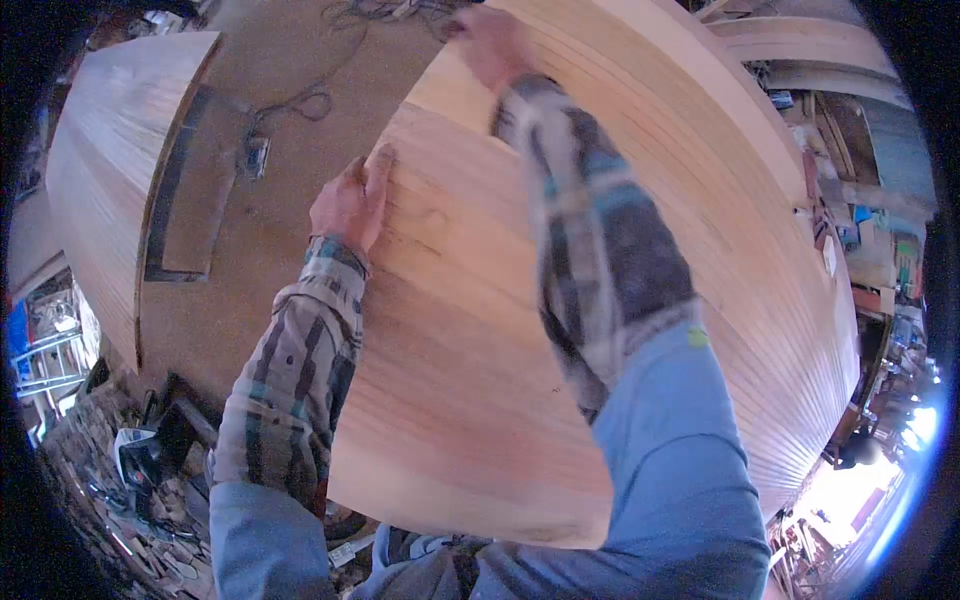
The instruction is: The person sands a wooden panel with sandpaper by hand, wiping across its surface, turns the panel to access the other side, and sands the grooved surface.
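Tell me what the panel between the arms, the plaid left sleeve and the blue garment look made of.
Panel: wood, smooth and apparently unpainted; streaky grain shows across it, though a clear coat is possible.
Plaid left sleeve: woven cloth, perhaps flannel, with a dull finish; it wrinkles near the cuff.
Blue garment: fabric, matte; it creases, but fibre type can't be told.

2nd wd panel (125, 160) at L, brn flr (230, 320), poss. ladder (50, 366)
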{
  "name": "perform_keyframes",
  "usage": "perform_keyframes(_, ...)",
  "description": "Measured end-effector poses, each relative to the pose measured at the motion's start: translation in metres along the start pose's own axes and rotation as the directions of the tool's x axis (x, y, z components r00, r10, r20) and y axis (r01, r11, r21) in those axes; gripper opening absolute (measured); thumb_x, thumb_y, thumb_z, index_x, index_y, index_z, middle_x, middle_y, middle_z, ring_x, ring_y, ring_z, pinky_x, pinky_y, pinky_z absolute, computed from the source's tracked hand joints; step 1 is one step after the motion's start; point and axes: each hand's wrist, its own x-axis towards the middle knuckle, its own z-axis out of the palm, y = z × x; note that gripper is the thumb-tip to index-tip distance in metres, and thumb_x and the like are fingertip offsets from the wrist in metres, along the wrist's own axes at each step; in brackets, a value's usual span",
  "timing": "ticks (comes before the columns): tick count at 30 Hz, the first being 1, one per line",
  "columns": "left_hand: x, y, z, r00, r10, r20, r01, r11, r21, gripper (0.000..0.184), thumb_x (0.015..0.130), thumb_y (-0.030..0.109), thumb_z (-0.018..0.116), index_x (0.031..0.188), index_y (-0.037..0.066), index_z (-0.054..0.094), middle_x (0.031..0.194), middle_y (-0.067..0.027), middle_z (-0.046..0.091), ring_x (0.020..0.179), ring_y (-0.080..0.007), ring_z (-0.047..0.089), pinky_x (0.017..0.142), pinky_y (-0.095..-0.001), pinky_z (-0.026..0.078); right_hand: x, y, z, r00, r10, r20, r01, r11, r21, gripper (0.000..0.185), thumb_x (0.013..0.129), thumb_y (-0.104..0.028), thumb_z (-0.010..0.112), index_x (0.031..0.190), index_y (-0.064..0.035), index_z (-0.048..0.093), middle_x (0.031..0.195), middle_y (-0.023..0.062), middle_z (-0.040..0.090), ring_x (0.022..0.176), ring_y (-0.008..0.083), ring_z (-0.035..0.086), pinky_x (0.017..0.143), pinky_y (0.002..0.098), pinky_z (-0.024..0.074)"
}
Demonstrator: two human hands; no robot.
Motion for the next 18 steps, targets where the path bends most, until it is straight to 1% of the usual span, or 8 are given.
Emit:
perform_keyframes(2,0.001,-0.001,-0.004,0.998,-0.013,-0.054,0.014,1.0,0.007,0.073,0.092,0.068,0.035,0.12,0.009,0.065,0.115,-0.0251,0.065,0.112,-0.0432,0.058,0.098,-0.0497,0.043,0.002,-0.001,-0.002,0.999,0.004,-0.052,-0.006,0.999,-0.041,0.027,0.087,-0.027,0.057,0.1,-0.0084,0.071,0.103,0.0169,0.067,0.103,0.0369,0.06,0.088,0.0451,0.0477)
perform_keyframes(5,0.001,0.002,-0.005,0.999,-0.034,-0.007,0.034,0.996,0.084,0.074,0.092,0.068,0.033,0.129,0.01,0.059,0.116,-0.0259,0.064,0.113,-0.0412,0.059,0.098,-0.0484,0.044,-0.082,0.06,-0.049,0.998,0.063,0.032,-0.069,0.959,0.276,0.025,0.089,-0.025,0.059,0.103,-0.0082,0.071,0.102,0.0158,0.067,0.101,0.0334,0.061,0.09,0.041,0.0471)
perform_keyframes(6,0.001,0.002,-0.005,1.0,-0.029,0.006,0.028,0.997,0.071,0.074,0.092,0.068,0.033,0.129,0.01,0.059,0.116,-0.0259,0.064,0.113,-0.0412,0.059,0.098,-0.0484,0.044,-0.135,0.09,-0.081,1.0,0.0,-0.028,0.006,0.977,0.215,0.023,0.09,-0.024,0.06,0.102,-0.0076,0.071,0.102,0.0141,0.068,0.099,0.0307,0.062,0.091,0.039,0.0463)
perform_keyframes(7,0.004,0.001,-0.006,0.999,-0.037,0.018,0.035,0.996,0.083,0.074,0.092,0.068,0.032,0.13,0.01,0.058,0.117,-0.0258,0.064,0.113,-0.0411,0.058,0.098,-0.0484,0.044,-0.196,0.122,-0.111,0.983,0.161,0.084,-0.173,0.972,0.159,0.028,0.094,-0.029,0.055,0.113,-0.0137,0.069,0.115,0.0075,0.064,0.115,0.0291,0.051,0.104,0.0429,0.0326)
perform_keyframes(10,0.001,0.001,-0.003,0.999,-0.046,0.016,0.044,0.995,0.086,0.074,0.092,0.068,0.032,0.13,0.01,0.057,0.118,-0.0258,0.063,0.114,-0.0412,0.058,0.099,-0.0485,0.043,-0.335,0.184,-0.226,0.905,0.416,0.089,-0.402,0.905,-0.137,0.017,0.088,-0.021,0.065,0.098,-0.0086,0.072,0.1,0.0111,0.066,0.096,0.0294,0.06,0.087,0.0409,0.0451)
perform_keyframes(12,0.001,0.002,-0.005,0.998,-0.055,-0.017,0.056,0.996,0.071,0.074,0.093,0.067,0.032,0.131,0.009,0.057,0.118,-0.0258,0.063,0.114,-0.0413,0.058,0.099,-0.0486,0.043,-0.369,0.195,-0.253,0.837,0.547,0.007,-0.547,0.837,-0.008,0.016,0.087,-0.02,0.066,0.093,-0.0076,0.072,0.094,0.0104,0.067,0.093,0.0301,0.059,0.085,0.0413,0.046)
perform_keyframes(15,-0.001,0.004,-0.007,0.998,-0.05,0.037,0.047,0.995,0.085,0.072,0.094,0.065,0.032,0.131,0.009,0.057,0.119,-0.0245,0.063,0.114,-0.0411,0.058,0.099,-0.0486,0.043,-0.289,0.159,-0.196,0.927,0.368,0.075,-0.365,0.93,-0.049,0.018,0.088,-0.022,0.065,0.097,-0.0082,0.072,0.096,0.0115,0.066,0.096,0.0314,0.059,0.088,0.0416,0.0457)
perform_keyframes(18,0.0,0.006,-0.009,0.999,-0.03,0.024,0.029,0.998,0.063,0.069,0.094,0.064,0.032,0.13,0.011,0.058,0.119,-0.0236,0.064,0.114,-0.0411,0.058,0.1,-0.0491,0.042,-0.137,0.086,-0.08,0.998,-0.036,-0.06,0.038,0.999,0.029,0.021,0.091,-0.024,0.058,0.101,-0.0121,0.072,0.102,0.0104,0.066,0.103,0.0306,0.059,0.092,0.0416,0.0453)
